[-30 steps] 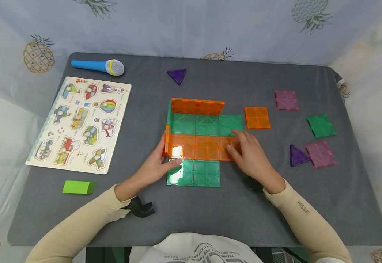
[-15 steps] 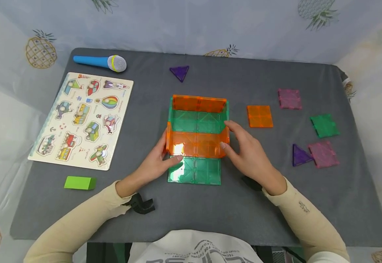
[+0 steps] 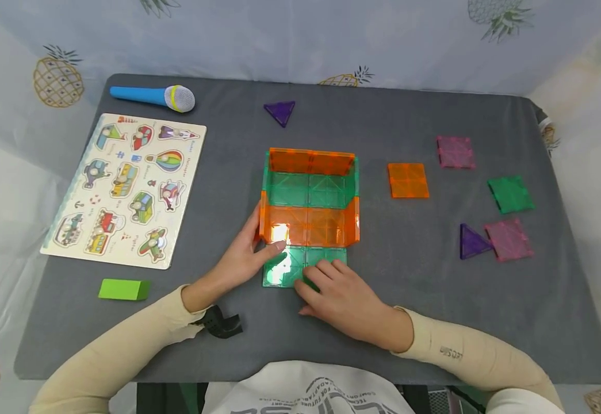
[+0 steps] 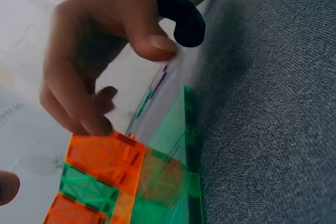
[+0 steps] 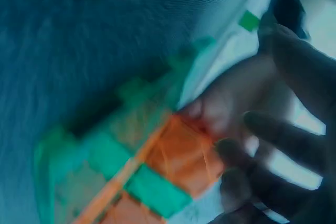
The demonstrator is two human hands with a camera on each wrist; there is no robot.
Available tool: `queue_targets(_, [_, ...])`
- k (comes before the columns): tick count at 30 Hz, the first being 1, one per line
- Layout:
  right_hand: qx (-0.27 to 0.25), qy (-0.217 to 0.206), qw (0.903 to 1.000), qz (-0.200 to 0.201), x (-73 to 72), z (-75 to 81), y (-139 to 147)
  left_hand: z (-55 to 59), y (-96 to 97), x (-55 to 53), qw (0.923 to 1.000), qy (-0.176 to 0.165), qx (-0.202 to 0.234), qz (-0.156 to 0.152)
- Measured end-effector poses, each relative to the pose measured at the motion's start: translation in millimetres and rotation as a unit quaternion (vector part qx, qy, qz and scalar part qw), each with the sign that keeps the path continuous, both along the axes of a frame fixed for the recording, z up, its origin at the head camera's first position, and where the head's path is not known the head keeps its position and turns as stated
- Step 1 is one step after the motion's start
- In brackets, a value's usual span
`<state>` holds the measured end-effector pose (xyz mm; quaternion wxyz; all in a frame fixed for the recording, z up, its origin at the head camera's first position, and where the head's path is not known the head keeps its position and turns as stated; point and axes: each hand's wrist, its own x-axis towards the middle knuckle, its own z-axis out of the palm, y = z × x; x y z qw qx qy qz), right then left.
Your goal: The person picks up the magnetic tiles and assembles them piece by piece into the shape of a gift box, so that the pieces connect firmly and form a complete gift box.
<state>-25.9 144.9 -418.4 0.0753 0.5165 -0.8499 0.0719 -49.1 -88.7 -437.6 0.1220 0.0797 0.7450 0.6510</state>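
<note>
A box-like build of see-through orange and green magnetic tiles (image 3: 307, 227) stands mid-table in the head view. Upright orange panels (image 3: 313, 162) form its back, with green and orange walls along both sides. Flat green tiles (image 3: 326, 254) stick out at the front. My left hand (image 3: 240, 256) lies along the left orange wall, fingers outside it and thumb reaching over the front tiles. Above those green tiles hovers my right hand (image 3: 349, 302), its fingers loosely bent and nothing held. The left wrist view shows the right hand (image 4: 105, 51) above the tiles' edge.
Right of the build lie a loose orange tile (image 3: 408, 180), pink tiles (image 3: 456, 152), a green tile (image 3: 510, 194) and a purple triangle (image 3: 473, 241). Another purple triangle (image 3: 280, 112) lies behind it. Leftward are a puzzle board (image 3: 124, 190), toy microphone (image 3: 152, 98) and green block (image 3: 123, 289).
The flat tiles on the build's right were folded up into a standing wall. My right hand then left that wall and came over the front green tiles. The left hand stayed.
</note>
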Motion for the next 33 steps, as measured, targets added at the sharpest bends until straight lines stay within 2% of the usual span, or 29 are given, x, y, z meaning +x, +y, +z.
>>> queue_targets(4, [0.064,0.014,0.9976,-0.021,-6.8,-10.6,-9.5,1.0,0.4,1.3,1.0,-0.002,-0.004,0.003])
queue_targets(7, [0.076,0.017,0.9963,-0.036,-15.0,-14.6,-12.2,0.4,0.8,2.4,1.0,-0.004,-0.005,0.007])
queue_targets(15, [0.035,0.027,0.9989,-0.018,-21.5,-10.3,-10.2,-1.7,0.3,0.9,0.9999,0.012,0.007,0.011])
queue_targets(20, [-0.009,0.031,0.9993,-0.016,-24.1,2.6,-7.5,-2.7,-1.4,1.8,0.9996,0.019,0.001,0.021])
queue_targets(23, [-0.051,0.038,0.9975,-0.032,-29.8,15.4,-4.5,-0.4,-1.8,2.1,0.9993,0.0,-0.012,0.035])
queue_targets(27, [-0.094,0.05,0.9915,-0.075,-42.0,29.2,-2.6,2.5,-1.2,1.6,0.998,-0.025,-0.03,0.049])
queue_targets(30, [-0.096,0.049,0.9895,-0.097,-49.2,31.8,-2.7,3.0,-0.5,2.5,0.9974,-0.036,-0.036,0.051])
queue_targets(33, [-0.091,0.037,0.99,-0.101,-51.5,30.4,-2.3,3.7,0.6,4.0,0.9969,-0.043,-0.036,0.054])
